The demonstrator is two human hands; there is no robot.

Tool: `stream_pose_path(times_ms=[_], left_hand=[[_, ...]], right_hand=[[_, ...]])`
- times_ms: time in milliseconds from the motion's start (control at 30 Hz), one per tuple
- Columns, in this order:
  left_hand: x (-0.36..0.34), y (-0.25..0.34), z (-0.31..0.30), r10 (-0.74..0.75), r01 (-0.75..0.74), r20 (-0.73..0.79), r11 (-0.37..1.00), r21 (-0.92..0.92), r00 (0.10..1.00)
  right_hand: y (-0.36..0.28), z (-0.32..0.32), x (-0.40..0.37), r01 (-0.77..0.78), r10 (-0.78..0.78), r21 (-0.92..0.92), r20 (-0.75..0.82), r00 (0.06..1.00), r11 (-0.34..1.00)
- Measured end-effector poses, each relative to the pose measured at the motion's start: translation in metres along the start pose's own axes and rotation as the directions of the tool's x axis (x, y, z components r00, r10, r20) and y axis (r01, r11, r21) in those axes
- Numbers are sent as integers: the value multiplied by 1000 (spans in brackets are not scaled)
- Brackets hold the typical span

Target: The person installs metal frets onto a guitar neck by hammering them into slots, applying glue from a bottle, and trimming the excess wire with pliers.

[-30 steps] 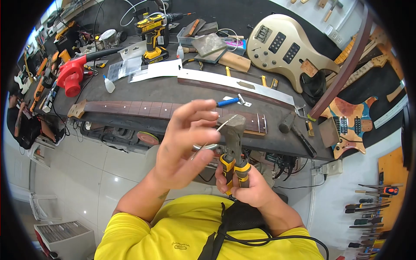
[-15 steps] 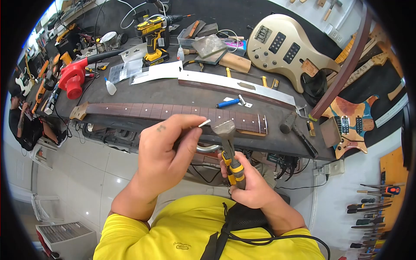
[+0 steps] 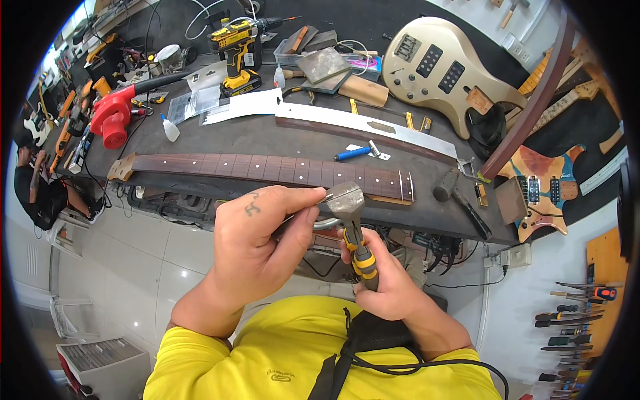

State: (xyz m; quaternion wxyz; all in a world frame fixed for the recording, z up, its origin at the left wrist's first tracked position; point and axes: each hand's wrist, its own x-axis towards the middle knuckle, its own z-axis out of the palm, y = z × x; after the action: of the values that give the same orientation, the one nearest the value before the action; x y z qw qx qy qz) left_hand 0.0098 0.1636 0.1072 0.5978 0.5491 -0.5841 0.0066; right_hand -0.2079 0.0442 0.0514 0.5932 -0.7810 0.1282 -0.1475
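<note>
Head view: my right hand (image 3: 385,288) is closed tight round the yellow-black handles of the end nippers (image 3: 348,207), head pointing up. My left hand (image 3: 257,233) pinches the curved fret wire (image 3: 323,225) between thumb and forefinger, wire end at the nipper head. Both are just in front of the guitar neck (image 3: 253,167) lying on the workbench (image 3: 267,137).

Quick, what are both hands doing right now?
Left hand: closed, pinching a metal wire.
Right hand: closed around the yellow-handled nippers.

On workbench (image 3: 280,137): guitar neck (image 3: 267,169).
Behind neck: cordless drill (image 3: 239,50).
Right rear: bass body (image 3: 433,77).
Before neck: end nippers (image 3: 347,200), fret wire (image 3: 323,225).
</note>
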Motion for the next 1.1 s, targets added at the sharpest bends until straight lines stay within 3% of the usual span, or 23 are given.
stream_pose_path(times_ms=[233, 567, 600, 633, 667, 700, 733, 800, 900, 967, 1100], left_hand=[[1, 0, -1, 64, -65, 20, 998, 13, 998], [-2, -2, -8, 101, -101, 61, 995, 1, 993], [-6, 0, -11, -156, 174, 100, 965, -198, 983], [-8, 1, -13, -388, 431, 188, 823, -371, 902], [-6, -4, -11, -388, 430, 186, 823, -371, 903], [-4, -17, -4, -354, 461, 299, 608, -646, 886], [-3, -29, 3, -283, 470, 392, 309, -827, 876], [-3, -39, 19, -153, 530, 508, 222, -818, 848], [-3, -38, 30, -75, 579, 574, 98, -810, 816], [0, -42, 33, 82, 646, 642, -34, -763, 762], [-2, -47, 34, 67, 660, 665, 83, -747, 744]], right_hand=[[2, 1, -1, 5, -5, 25, 3, 1000, 1000], [4, 6, 0, 7, -16, -104, -86, 996, 995], [3, 5, 0, 1, -8, -87, -75, 997, 996], [3, 4, 1, 2, -9, -87, -74, 997, 996], [3, 2, 1, -19, 18, -28, -26, 1000, 999], [3, 2, 1, -43, 42, 31, 26, 999, 999], [6, 3, 1, -41, 40, 32, 29, 999, 999], [16, 7, 2, -24, 7, 284, 62, 998, 959], [13, 5, 5, -46, 13, 282, 118, 993, 958], [22, 7, 3, -26, 0, 273, 94, 996, 962], [24, 3, 4, 29, -62, 271, 114, 992, 962]])
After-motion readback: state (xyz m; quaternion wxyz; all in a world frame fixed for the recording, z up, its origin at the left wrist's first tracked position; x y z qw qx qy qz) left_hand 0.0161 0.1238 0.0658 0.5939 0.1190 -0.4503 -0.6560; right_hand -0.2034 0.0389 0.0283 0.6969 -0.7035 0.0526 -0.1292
